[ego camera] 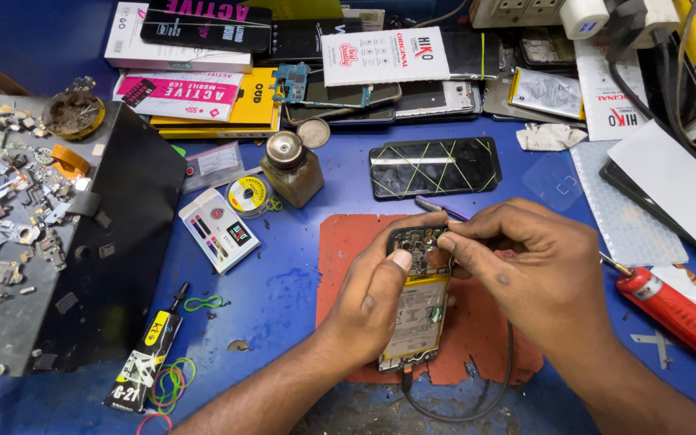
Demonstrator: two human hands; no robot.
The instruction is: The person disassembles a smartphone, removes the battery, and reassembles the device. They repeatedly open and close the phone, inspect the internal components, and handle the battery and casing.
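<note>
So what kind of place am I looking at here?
Most likely a phone repair bench. An opened phone with its battery showing lies on a red mat under both hands, loose small parts cover a tray at the left, and more phones and boxed screens are stacked at the back.

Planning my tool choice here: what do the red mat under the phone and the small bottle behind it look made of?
Red mat: looks like matte rubber or silicone, its edges torn and worn ragged. Small bottle: seems brownish translucent glass or plastic, with a shiny metal cap; which one, I cannot tell.
</note>
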